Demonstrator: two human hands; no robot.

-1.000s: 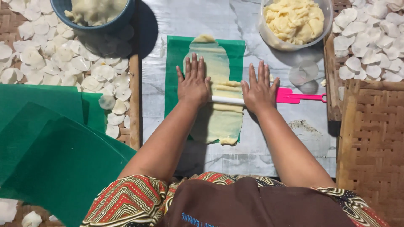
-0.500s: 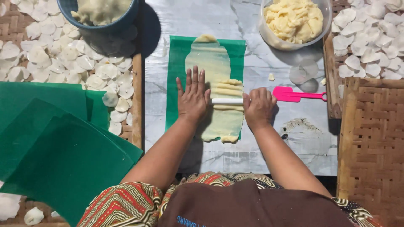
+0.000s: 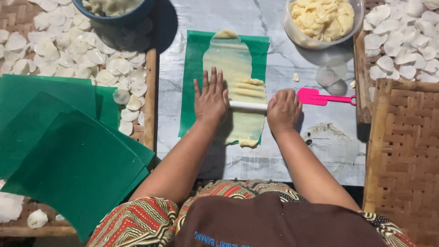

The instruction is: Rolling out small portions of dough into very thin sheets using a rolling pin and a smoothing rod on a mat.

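Head view: the left hand (image 3: 210, 98) lies flat with its fingers spread, palm pressed on the left end of a thin white rolling rod (image 3: 247, 105). The right hand (image 3: 283, 109) is curled loosely over the rod's right end, fingers bent down; whether it truly grips the rod I cannot tell. The rod crosses a long strip of pale yellow dough (image 3: 234, 68) on a green plastic sheet (image 3: 194, 68), which sits in the middle of the grey marbled work surface (image 3: 274, 155), nearer its far edge.

The dough looks soft, thin and tacky. It shows ridges just beyond the rod and would likely tear or stretch if lifted bare, so the green sheet's edges seem the safer place to take hold. The rod looks light, stiff and smooth, and is best pressed at both ends, as now.

A pink spatula (image 3: 320, 97) lies just right of the right hand. At the far right corner stands 1 clear tub of yellow dough (image 3: 322, 18). At the far left edge stands 1 dark blue bowl (image 3: 114, 9) with more dough. A stack of spare green sheets (image 3: 59, 146) lies on the left. White dough discs (image 3: 68, 55) cover the woven tray on the left and another at the far right, and an empty-looking woven tray (image 3: 404, 160) sits at the near right. No readable package labels or signs show on the surface.
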